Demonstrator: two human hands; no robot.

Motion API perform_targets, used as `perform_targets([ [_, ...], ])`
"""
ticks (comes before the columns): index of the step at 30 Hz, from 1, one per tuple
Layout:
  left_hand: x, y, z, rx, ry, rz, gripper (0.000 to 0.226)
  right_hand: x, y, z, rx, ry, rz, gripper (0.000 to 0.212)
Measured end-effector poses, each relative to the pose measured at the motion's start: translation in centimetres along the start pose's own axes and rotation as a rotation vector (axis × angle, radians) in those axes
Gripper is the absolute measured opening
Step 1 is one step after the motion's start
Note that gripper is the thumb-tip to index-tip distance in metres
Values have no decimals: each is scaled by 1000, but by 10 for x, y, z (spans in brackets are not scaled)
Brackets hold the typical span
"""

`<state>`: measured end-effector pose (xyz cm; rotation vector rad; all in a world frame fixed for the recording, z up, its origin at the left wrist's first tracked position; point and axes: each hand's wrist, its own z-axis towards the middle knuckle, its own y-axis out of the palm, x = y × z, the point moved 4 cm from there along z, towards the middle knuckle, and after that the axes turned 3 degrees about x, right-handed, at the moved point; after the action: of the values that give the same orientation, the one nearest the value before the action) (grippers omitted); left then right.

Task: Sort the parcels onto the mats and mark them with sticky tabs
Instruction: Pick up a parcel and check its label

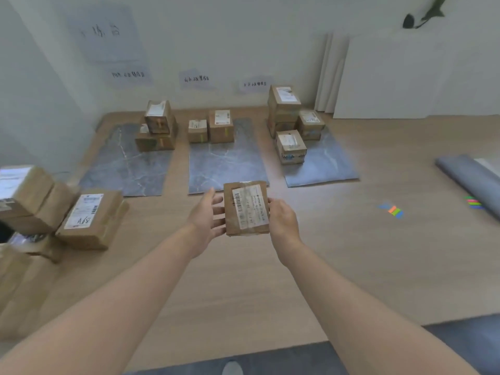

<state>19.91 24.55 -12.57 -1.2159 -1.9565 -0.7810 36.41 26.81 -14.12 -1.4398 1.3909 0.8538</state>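
I hold a small brown parcel (246,208) with a white barcode label above the wooden floor, label up. My right hand (284,221) grips its right edge. My left hand (207,219) lies against its left edge with fingers spread and nearly straight. Three grey marble mats lie ahead: the left mat (119,169) with stacked parcels (156,128), the middle mat (224,166) with two parcels (212,128), the right mat (327,163) with several parcels (290,123). Coloured sticky tabs (392,210) lie on the floor to the right.
A heap of unsorted parcels (54,209) sits at the left. A rolled grey mat (470,177) with more coloured tabs (473,203) lies at the far right. Paper labels (197,78) hang on the wall above each mat. White boards (405,77) lean on the wall.
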Motion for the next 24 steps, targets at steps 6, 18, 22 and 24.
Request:
perform_targets([
  [6, -35, 16, 48, 1, -84, 31, 54, 46, -4, 41, -16, 46, -72, 39],
  [18, -121, 20, 106, 96, -267, 31, 51, 134, -1, 80, -148, 128, -246, 37],
  [22, -129, 19, 114, 108, -289, 48, 48, 144, -1, 90, -172, 132, -288, 35],
  [24, -132, 16, 117, 114, -300, 43, 51, 142, -1, 95, -186, 158, -307, 32],
])
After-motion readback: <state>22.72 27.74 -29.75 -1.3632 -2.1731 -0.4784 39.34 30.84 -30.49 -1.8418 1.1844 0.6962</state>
